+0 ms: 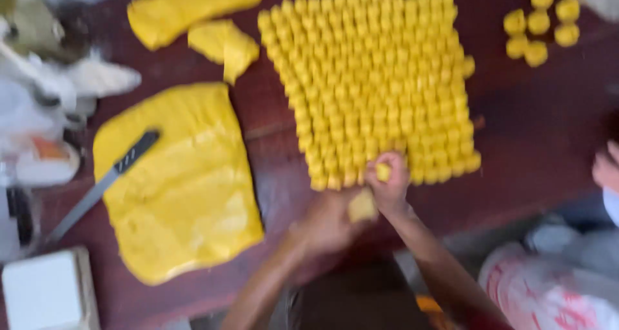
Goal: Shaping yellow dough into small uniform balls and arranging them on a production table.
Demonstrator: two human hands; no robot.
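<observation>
The right hand [389, 181] was closed around a small yellow dough piece [383, 172], pinched in curled fingers at the near edge of the block of dough pieces [377, 78] — held there, it seemed, to line up with the bottom row. The left hand [329, 223] sat just below and beside it, loosely cupped with a paler lump of dough [362, 206] at its fingertips; motion blur made it hard to tell how firmly the fingers gripped it. The pieces in the block stood packed touching one another in tight rows, which probably kept them compact on the dark red table [535, 136].

To the left lay a flat yellow dough slab [187, 194] with a knife [103, 185] resting across its upper left corner, blade pointing off the slab. Beyond it lay a long dough roll [187, 7] and a cut chunk [225, 46]. A handful of loose dough balls [538, 23] sat well apart at the far right. Another person's hand [606, 165] showed at the right edge, and a white box [45, 291] stood at the near left — none of it lay between the hands and the block.
</observation>
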